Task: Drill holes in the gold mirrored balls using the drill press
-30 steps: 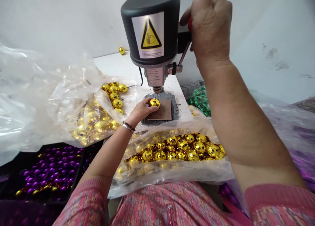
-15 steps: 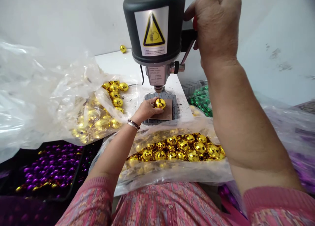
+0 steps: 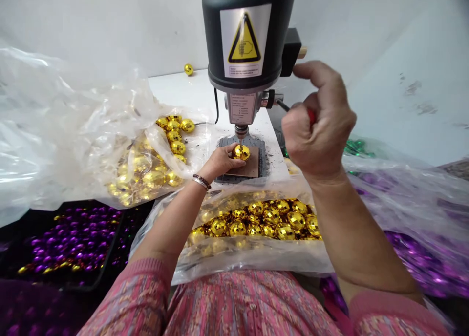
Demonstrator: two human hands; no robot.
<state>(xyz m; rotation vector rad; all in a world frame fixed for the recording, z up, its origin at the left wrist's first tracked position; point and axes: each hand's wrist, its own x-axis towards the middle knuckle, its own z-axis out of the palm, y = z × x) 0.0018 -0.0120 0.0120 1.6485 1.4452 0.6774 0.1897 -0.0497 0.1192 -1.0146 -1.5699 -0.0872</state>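
A faceted gold ball [image 3: 241,152] is pinched by the left hand [image 3: 220,162]; the right hand [image 3: 317,131] clenches the red-knobbed lever [image 3: 311,117].

Bright, even daylight; glare on the plastic bag [image 3: 54,131]; wide-angle stretching and soft blur toward the edges

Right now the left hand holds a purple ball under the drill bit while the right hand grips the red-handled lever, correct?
Not quite. The ball under the drill bit is gold, not purple, as the head view shows. The left hand does hold it there, and the right hand does grip the red-handled lever.
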